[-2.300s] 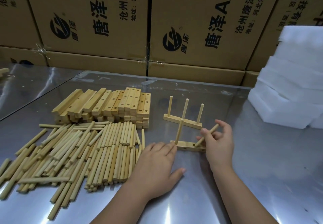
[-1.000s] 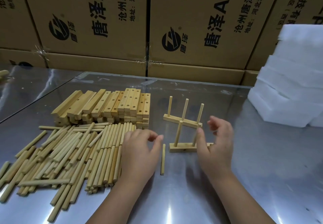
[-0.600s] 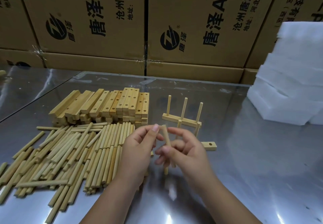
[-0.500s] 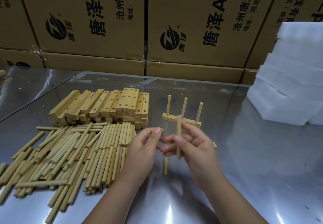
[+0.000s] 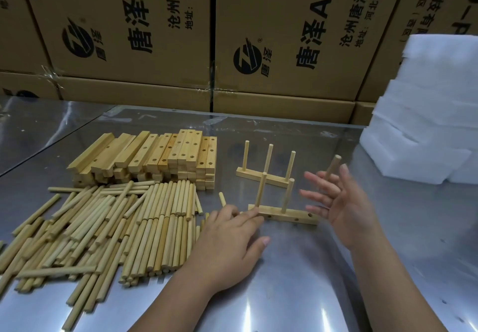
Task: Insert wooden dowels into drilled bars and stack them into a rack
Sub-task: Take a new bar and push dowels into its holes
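Note:
A drilled wooden bar (image 5: 297, 215) lies on the steel table with two dowels standing in it and an open hole at its right end. My left hand (image 5: 227, 243) rests flat on the table, fingertips touching the bar's left end. My right hand (image 5: 344, 199) hovers just right of the bar, fingers spread, with a dowel (image 5: 333, 166) pinched between thumb and fingers, tilted up to the right. Behind stands a finished bar with three dowels (image 5: 266, 173).
A heap of loose dowels (image 5: 103, 228) covers the table's left. Behind it is a stack of drilled bars (image 5: 155, 155). White foam blocks (image 5: 424, 124) stand at the right; cardboard boxes (image 5: 258, 34) line the back edge.
My right hand took a dowel from my left hand and carried it to the right of the bar. My left hand dropped flat onto the table at the bar's left end.

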